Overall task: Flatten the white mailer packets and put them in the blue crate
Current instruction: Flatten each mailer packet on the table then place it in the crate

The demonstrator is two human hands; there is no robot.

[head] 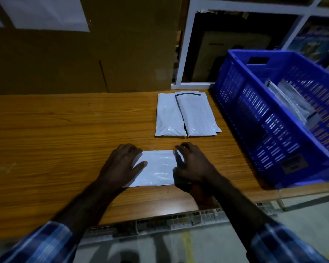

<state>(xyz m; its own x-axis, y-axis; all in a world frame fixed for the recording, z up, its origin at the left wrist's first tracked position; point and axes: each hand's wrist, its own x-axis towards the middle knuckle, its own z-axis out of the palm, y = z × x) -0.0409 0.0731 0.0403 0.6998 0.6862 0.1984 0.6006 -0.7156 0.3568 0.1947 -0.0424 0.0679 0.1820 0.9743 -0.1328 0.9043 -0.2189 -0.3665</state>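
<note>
Your left hand presses flat and your right hand, fingers curled, presses the white mailer near the desk edge; blue crate at two o'clock, bare desk at nine.

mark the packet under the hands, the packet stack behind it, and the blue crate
packet under the hands (pixel 156 168), head view, bare middle of its top face
packet stack (pixel 196 114), head view, top packet's face
blue crate (pixel 258 114), head view, near slatted wall

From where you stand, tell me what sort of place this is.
Probably a packing or dispatch room in a warehouse. White mailer packets lie stacked on a wooden table, a blue crate holds finished ones, and large cardboard boxes and shelving stand behind.
</note>
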